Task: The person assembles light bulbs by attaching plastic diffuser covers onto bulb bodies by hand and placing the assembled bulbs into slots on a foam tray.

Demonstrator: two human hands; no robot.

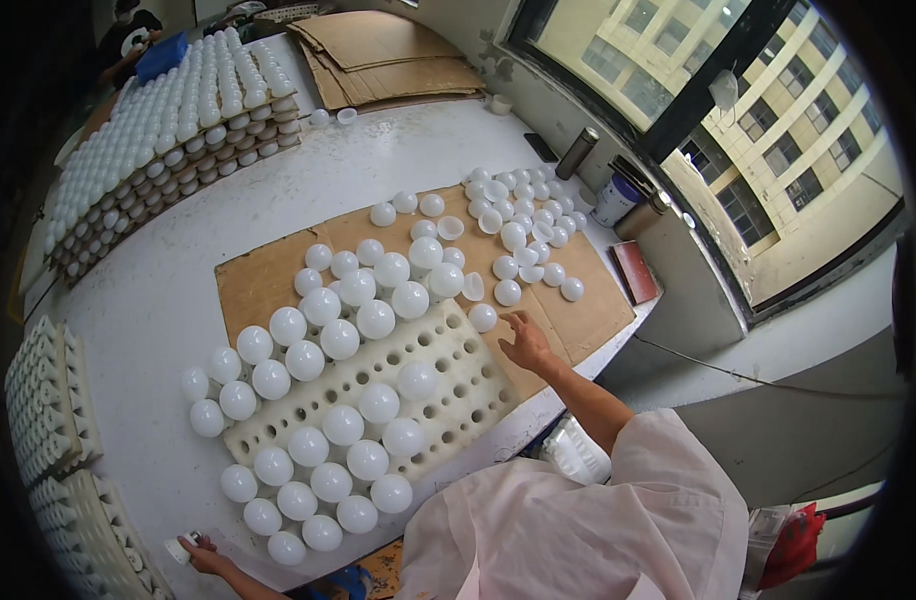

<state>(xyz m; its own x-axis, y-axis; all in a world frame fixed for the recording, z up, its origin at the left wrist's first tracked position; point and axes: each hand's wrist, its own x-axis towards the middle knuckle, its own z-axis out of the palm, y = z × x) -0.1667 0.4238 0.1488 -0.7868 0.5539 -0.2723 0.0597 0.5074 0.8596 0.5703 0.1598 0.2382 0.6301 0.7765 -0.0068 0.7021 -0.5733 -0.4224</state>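
My right hand [526, 342] is held over the cardboard with its fingers apart and nothing in them. Just left of its fingertips lies a white dome-shaped bulb cover [483, 318]. Low at the left, my left hand [204, 555] grips a small white bulb part [181, 548] with a dark spot on it, beside the table's near edge. Between the hands lies a cream foam tray [448, 345] full of round holes. White bulbs [366, 460] stand on its near side in slanting rows, and more bulbs [339, 340] line its far side.
Loose white covers [523, 208] crowd the brown cardboard sheet [598, 300]. Stacked trays of bulbs [178, 130] rise at the far left; foam trays [43, 400] stand nearer. Flat cardboard [388, 45] lies at the back. A flask [578, 153] and phone [540, 147] sit by the window. Another person [128, 35] is behind.
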